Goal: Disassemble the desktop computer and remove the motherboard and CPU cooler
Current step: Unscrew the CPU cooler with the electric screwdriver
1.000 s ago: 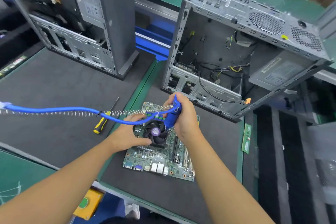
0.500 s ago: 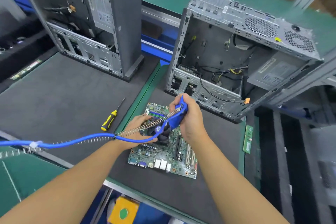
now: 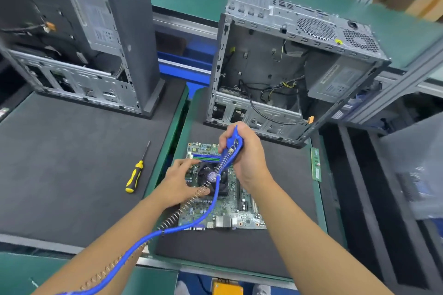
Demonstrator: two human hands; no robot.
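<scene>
Along left forearm (image 3: 112, 227) now, blue hose (image 3: 215, 195)

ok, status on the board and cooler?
Left hand rests on the cooler, right hand grips the blue driver above it. Motherboard out of the case, flat on the mat, cooler still mounted. Cord drapes across the motherboard.
</scene>
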